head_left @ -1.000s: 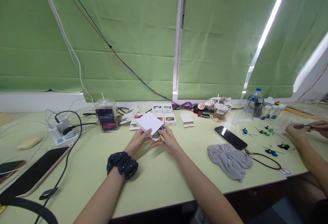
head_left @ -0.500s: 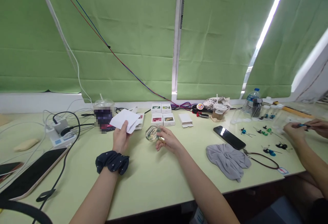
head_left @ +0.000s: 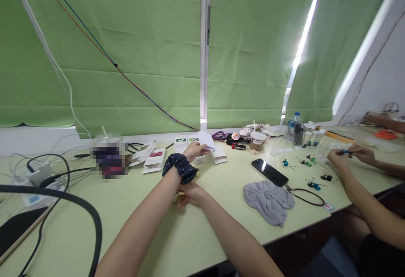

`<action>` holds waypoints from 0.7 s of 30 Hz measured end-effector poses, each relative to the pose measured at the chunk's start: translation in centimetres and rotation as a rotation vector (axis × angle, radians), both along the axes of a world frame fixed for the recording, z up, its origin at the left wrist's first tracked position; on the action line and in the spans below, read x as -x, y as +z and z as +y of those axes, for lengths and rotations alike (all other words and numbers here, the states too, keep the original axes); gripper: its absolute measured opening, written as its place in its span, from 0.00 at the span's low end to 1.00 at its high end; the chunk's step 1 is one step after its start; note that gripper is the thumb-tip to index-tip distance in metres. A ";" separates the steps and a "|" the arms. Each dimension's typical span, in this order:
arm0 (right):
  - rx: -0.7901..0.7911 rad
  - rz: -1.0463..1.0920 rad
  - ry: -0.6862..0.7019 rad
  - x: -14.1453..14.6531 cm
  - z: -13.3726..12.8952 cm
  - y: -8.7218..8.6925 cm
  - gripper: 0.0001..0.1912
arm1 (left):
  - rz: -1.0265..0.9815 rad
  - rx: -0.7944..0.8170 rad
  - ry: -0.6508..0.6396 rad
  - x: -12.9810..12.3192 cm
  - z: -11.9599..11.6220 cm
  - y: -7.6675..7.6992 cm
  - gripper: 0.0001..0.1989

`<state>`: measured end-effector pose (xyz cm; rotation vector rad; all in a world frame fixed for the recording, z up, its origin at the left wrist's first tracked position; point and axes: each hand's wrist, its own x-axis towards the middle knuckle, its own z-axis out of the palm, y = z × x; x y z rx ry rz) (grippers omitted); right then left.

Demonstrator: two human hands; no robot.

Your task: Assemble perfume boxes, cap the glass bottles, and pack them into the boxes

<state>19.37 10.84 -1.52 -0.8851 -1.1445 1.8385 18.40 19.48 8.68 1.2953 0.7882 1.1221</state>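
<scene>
My left hand [head_left: 193, 151] is closed on a few white paper sheets [head_left: 207, 141], held over the small white boxes at the back of the table. A dark dotted scrunchie [head_left: 180, 167] circles that wrist. Below and partly behind the left wrist is my right hand [head_left: 191, 195], its fingers curled round a roundish patterned object with a gold edge [head_left: 179, 194], mostly hidden now. White boxes with small pictures [head_left: 181, 142] stand behind the left hand, and a white box with an open flap [head_left: 220, 156] lies just right of it.
Further white boxes [head_left: 154, 160] lie at left, near cables and a power strip [head_left: 34, 190]. To the right are a black phone [head_left: 270, 172], a grey cloth [head_left: 268, 201], a drink cup [head_left: 257, 141] and pins with coloured heads [head_left: 314, 185]. Another person's hands [head_left: 340, 158] work at far right.
My left hand has carried the white sheets rightward to the boxes, crossing over my right hand. The right hand has come lower, and its object is now mostly covered. The view has turned right.
</scene>
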 end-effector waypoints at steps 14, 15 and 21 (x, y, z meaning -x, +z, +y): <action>0.008 0.024 -0.082 -0.3 0.1 0.4 0.18 | 0.497 -0.415 0.190 15.0 -4.9 -4.7 0.10; -0.010 0.028 -0.082 -0.3 0.0 0.5 0.17 | 0.512 -0.342 0.141 16.2 -5.1 -5.3 0.13; -0.079 -0.004 -0.114 0.2 -0.1 -0.3 0.19 | 0.488 -0.233 -0.195 17.6 -6.7 -6.4 0.38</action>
